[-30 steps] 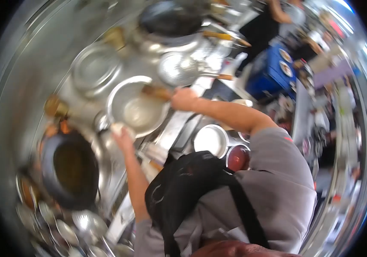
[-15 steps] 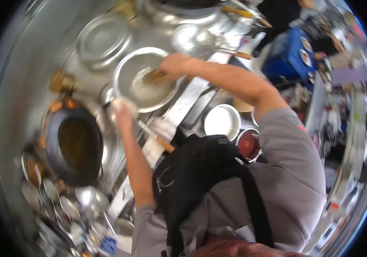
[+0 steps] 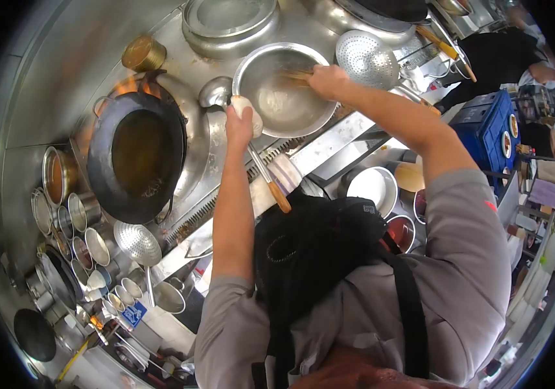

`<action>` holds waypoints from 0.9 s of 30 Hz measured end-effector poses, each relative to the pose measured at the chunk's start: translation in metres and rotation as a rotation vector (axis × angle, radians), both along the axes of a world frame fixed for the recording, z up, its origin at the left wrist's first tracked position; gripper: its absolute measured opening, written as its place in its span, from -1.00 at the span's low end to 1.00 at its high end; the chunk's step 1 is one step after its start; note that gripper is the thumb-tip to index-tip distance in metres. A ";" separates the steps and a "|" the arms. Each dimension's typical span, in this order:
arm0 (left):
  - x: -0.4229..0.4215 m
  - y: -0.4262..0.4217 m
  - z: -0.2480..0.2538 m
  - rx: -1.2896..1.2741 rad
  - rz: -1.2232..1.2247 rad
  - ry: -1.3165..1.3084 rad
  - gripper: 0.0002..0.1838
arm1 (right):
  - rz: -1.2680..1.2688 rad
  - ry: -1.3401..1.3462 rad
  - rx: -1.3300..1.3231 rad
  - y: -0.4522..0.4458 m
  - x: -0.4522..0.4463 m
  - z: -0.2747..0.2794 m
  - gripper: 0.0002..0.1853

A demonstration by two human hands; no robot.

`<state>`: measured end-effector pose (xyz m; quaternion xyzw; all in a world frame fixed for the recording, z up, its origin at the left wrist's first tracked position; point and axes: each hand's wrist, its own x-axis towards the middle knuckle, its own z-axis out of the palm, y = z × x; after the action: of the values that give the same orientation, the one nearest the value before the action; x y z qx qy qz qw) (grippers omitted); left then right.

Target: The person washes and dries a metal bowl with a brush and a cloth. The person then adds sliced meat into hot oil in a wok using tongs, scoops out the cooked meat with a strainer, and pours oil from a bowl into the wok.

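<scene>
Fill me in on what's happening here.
A person's hands are at a metal pan. The right hand holds a brush inside it; the left hand holds a white cloth at its rim. A ladle lies beside the pan. To the left stands a dark wok of liquid, with flames at its far edge.

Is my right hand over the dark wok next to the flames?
No, the right hand is at the rim of the shiny metal bowl, apart from that dark wok.

The right hand (image 3: 329,82) hides one end of a blurred brush (image 3: 295,76) (the top edge crops a wok (image 3: 397,8)).
</scene>
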<state>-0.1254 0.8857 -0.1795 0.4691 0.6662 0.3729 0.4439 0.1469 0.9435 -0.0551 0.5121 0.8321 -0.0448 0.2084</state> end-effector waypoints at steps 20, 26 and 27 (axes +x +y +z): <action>0.030 -0.009 0.015 0.036 0.226 -0.054 -0.49 | -0.596 0.646 -0.933 -0.041 0.017 0.034 -0.35; 0.055 -0.013 0.037 -0.055 0.156 0.067 -0.46 | -0.831 0.854 -1.046 -0.070 0.021 0.033 -0.38; 0.056 -0.016 0.035 -0.082 0.118 0.068 -0.44 | -0.812 0.789 -1.019 -0.073 0.010 0.044 -0.32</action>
<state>-0.0689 0.8698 -0.1444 0.4229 0.7221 0.3548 0.4170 0.1573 0.8701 -0.0110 0.5646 0.4677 -0.6761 0.0732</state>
